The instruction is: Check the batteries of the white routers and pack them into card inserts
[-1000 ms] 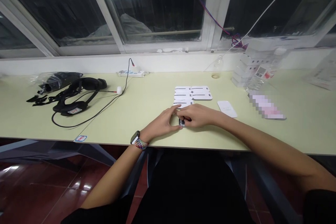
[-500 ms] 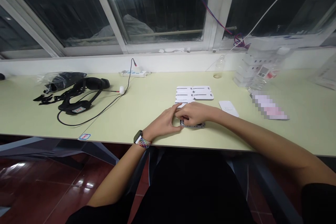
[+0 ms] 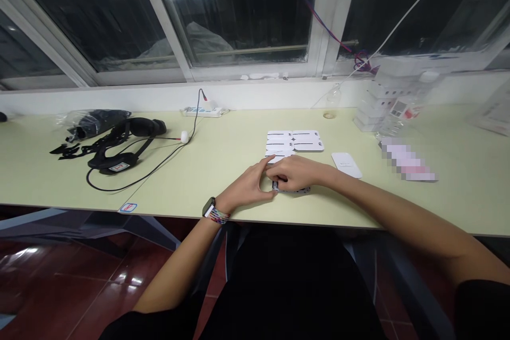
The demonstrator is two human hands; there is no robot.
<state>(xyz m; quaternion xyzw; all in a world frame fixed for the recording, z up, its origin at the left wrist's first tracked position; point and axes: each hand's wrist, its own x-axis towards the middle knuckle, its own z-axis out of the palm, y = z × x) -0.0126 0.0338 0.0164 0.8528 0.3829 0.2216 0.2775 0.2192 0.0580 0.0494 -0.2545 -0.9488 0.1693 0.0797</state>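
A flat, dark-and-white patterned item [image 3: 302, 189] lies near the table's front edge, mostly covered by my right hand [image 3: 292, 172]. That hand is closed with the fingers curled; whatever they may grip is hidden. At the item's left end is my left hand [image 3: 249, 186], thumb and index finger spread wide, the thumb tip by its near edge. Just beyond both hands, several white cards [image 3: 308, 141] with black lines and small letter marks lie in two columns. The nearest left card [image 3: 280, 155] is partly covered by my fingers. A separate white card [image 3: 346, 164] lies to the right.
A black headset [image 3: 127, 143] with a cable lies on the left, before a plastic-wrapped dark bundle [image 3: 99, 119]. A power strip [image 3: 205, 111] sits by the wall. Rightward stand a small glass bottle [image 3: 332, 103], white boxes [image 3: 368, 109], a plastic bottle [image 3: 402, 111] and a pixelated flat object [image 3: 410, 162].
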